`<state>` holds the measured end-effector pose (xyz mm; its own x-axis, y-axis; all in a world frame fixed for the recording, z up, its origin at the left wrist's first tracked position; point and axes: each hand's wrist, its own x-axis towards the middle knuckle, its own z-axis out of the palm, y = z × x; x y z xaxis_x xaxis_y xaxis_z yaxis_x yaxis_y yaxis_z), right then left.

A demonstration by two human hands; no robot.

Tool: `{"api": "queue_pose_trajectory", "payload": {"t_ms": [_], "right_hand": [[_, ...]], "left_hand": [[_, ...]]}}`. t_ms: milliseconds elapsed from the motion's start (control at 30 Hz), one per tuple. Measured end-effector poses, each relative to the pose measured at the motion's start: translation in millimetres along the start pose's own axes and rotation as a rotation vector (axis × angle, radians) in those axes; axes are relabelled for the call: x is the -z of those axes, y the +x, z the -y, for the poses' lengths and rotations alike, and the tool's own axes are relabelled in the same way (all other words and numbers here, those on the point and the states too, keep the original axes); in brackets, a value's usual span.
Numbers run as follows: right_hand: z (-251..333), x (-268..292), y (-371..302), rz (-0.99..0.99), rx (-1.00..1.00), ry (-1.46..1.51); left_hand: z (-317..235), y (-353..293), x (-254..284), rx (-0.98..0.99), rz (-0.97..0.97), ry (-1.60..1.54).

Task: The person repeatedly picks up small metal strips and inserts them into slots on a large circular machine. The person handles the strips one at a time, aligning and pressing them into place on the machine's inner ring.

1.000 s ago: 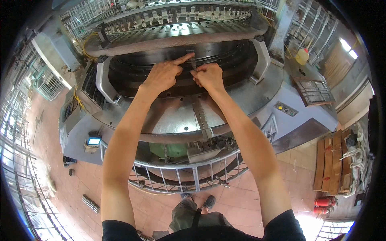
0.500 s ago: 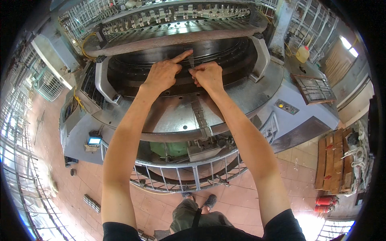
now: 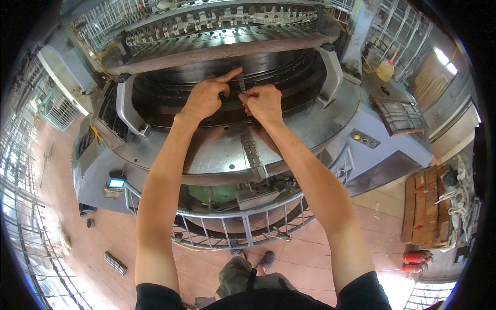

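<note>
My left hand [image 3: 204, 98] is at the dark curved metal wall [image 3: 206, 71] inside a large round machine that looks like a circular knitting machine. Its index finger is stretched out with the tip at the wall, the other fingers loosely curled, and nothing shows in it. Just to the right, my right hand [image 3: 264, 102] has thumb and index finger pinched together. What they hold, if anything, is too small to make out. A narrow pale ridged strip [image 3: 241, 81] runs down the wall from the left fingertip toward the right hand's pinch; contact with it is unclear.
Below my hands lies the machine's shiny metal ring plate [image 3: 214, 155], crossed by a segmented strip [image 3: 251, 152]. A curved rail guard [image 3: 245, 213] stands in front of my legs. Metal brackets [image 3: 332, 77] flank the opening. A framed panel [image 3: 399, 114] rests at the right.
The whole view has shifted slightly, so the machine sits a little further left. Both hands keep nearly the same place and pose at the wall.
</note>
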<state>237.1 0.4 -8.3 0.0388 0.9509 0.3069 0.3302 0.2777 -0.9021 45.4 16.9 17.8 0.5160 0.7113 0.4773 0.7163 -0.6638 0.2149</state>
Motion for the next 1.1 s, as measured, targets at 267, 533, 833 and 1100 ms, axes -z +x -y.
{"api": "queue_pose_trajectory", "payload": {"t_ms": [267, 533, 833, 1100], "right_hand": [[0.4, -1.6, -0.7, -0.016, 0.005, -0.007], [0.6, -1.6, -0.5, -0.019, 0.016, 0.004], [0.8, -1.1, 1.4, -0.028, -0.028, 0.017], [0.8, -1.4, 1.0, -0.034, -0.068, 0.037]], "left_hand": [[9.6, 3.2, 0.2, -0.069, 0.005, -0.057], [9.6, 2.9, -1.8, -0.045, -0.01, -0.089], [9.0, 1.8, -5.8, -0.064, -0.06, -0.057], [3.0, 1.4, -5.5, -0.022, -0.045, -0.029]]}}
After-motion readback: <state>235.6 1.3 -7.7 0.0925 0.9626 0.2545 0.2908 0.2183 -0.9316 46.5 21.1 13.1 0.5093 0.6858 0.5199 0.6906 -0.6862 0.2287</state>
